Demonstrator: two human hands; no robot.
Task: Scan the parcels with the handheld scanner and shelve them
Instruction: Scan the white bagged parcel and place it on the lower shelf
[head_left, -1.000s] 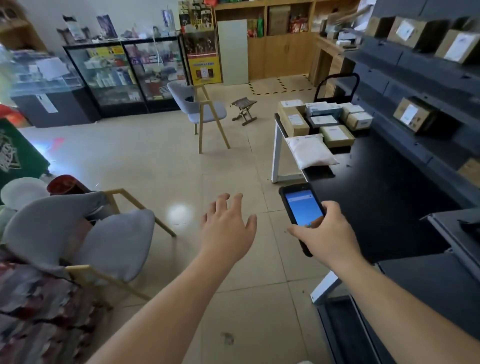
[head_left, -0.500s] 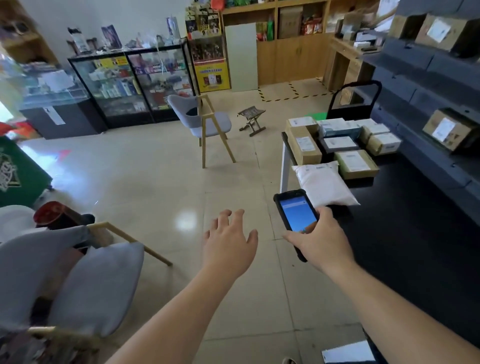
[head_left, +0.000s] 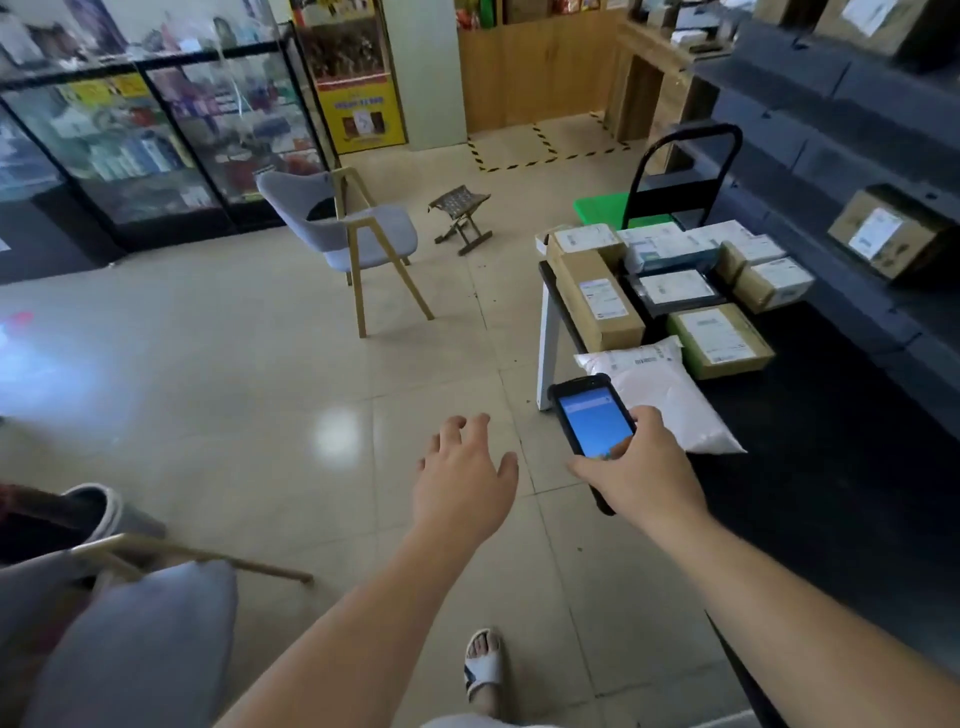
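My right hand (head_left: 644, 475) grips a black handheld scanner (head_left: 592, 421) with a lit blue screen, held over the near left edge of the black table (head_left: 831, 467). Just beyond the scanner lies a white poly mailer (head_left: 670, 395). Behind it several cardboard parcels sit on the table, among them a long brown box (head_left: 597, 299) and a flat box with a green edge (head_left: 719, 340). My left hand (head_left: 462, 480) hangs in the air over the floor, fingers spread, holding nothing. A labelled parcel (head_left: 891, 236) rests on the dark shelving (head_left: 831, 93) to the right.
A grey chair with wooden legs (head_left: 353, 239) and a small folding stool (head_left: 462, 210) stand on the tiled floor ahead. A black hand cart with a green deck (head_left: 675, 171) sits past the table. Another grey chair (head_left: 130, 639) is near left. Glass cabinets (head_left: 156, 135) line the back.
I have stepped forward, so the table and parcels are closer and lower in view. Both hands keep their pose, the scanner now nearer the white mailer.
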